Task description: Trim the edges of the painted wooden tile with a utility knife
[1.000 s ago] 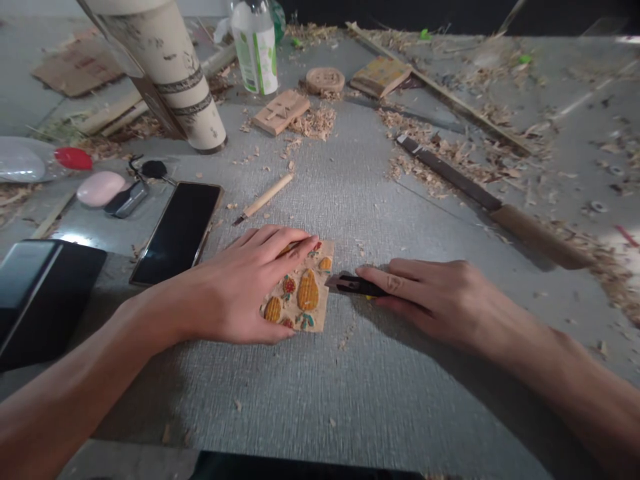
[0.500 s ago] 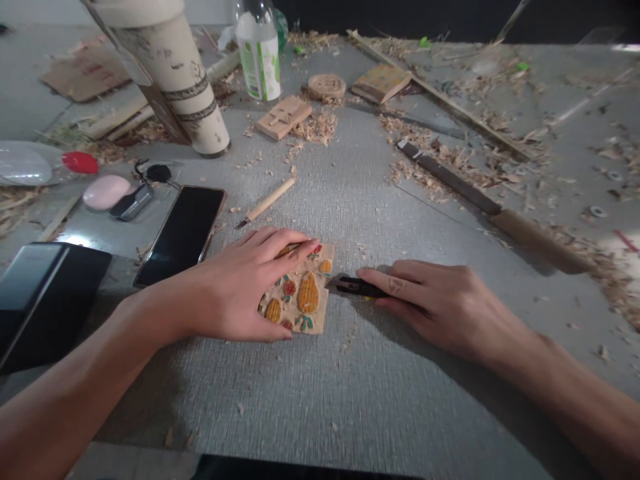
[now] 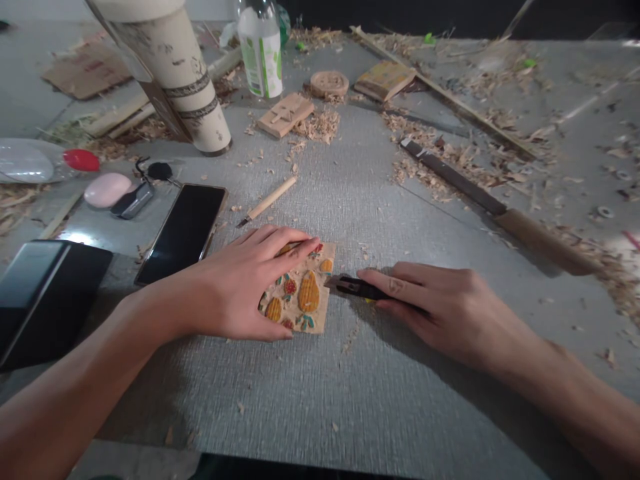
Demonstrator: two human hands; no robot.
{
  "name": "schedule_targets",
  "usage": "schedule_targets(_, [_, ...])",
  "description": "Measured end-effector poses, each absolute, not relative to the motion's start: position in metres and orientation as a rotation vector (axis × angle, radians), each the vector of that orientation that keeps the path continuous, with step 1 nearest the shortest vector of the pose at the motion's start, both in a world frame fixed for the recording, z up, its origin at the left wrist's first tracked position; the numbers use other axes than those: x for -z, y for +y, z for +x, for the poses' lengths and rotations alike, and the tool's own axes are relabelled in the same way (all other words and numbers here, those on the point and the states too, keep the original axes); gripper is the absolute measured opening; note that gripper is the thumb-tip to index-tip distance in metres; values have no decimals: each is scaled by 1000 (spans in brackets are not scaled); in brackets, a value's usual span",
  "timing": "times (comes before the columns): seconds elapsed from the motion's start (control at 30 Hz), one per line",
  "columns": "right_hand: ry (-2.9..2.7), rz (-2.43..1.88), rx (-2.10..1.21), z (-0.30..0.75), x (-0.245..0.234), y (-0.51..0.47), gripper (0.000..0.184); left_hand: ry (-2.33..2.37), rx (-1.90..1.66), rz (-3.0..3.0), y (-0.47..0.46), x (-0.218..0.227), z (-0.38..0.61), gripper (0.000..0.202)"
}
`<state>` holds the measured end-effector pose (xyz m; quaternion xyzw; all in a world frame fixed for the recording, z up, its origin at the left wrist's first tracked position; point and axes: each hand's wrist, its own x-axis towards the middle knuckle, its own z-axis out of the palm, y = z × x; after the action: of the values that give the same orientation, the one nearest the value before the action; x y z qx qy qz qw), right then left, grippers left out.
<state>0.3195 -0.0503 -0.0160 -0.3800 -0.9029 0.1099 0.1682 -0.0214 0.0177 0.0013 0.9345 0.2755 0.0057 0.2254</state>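
Note:
My left hand lies flat with fingers stretched over a small carved wooden tile painted with yellow corn and red fruit, pressing it onto the grey mat. My right hand is closed on a black utility knife. Its blade tip touches the tile's right edge. The index finger runs along the top of the knife.
A phone and a black case lie at the left. A small carving tool rests above the tile. A long chisel, a carved cylinder, a bottle, wood blocks and shavings surround the mat.
Hands, tile and knife hold almost the same positions; only the view has shifted slightly.

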Motion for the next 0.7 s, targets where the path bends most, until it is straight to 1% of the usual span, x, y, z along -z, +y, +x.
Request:
schedule_targets(0.23, [-2589,-1078,-345,316,15,-55,37,734,-29,2566,17,-1,-23,113])
schedule_targets(0.4, [-2613,-1055,-292,316,15,-57,37,737,-17,2567,17,-3,-21,113])
schedule_targets(0.7, [-2592,-1141,-199,306,14,-71,35,781,-30,2575,14,-2,-21,114])
